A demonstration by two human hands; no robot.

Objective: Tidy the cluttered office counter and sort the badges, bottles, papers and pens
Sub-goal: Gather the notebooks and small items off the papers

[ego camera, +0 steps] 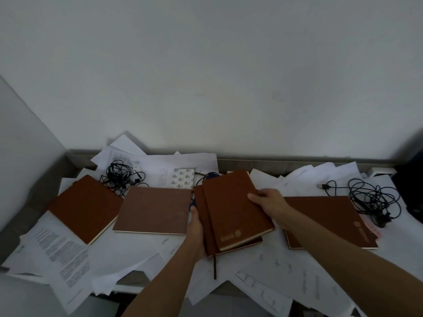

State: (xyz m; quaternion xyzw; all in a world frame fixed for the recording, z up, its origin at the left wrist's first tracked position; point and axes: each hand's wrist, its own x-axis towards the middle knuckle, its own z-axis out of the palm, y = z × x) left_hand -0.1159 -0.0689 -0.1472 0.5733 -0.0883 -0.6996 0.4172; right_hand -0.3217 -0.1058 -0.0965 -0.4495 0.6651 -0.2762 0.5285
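Note:
Two brown notebooks are stacked at the counter's middle. My right hand [269, 203] grips the right edge of the top notebook [233, 209], thumb on its cover. My left hand [196, 227] holds the left edge of the lower notebook [203, 216], whose ribbon marker hangs toward me. Three more brown notebooks lie flat: one at the far left [84, 207], one left of centre [152, 209], one at the right [329, 221] under my right forearm. Loose white papers [61, 250] cover the counter.
A tangle of black cable [122, 176] lies at the back left and another with a USB plug [373, 200] at the back right. A patterned pad [183, 178] and a dark blue item [211, 175] sit behind the stack. Papers overhang the front edge.

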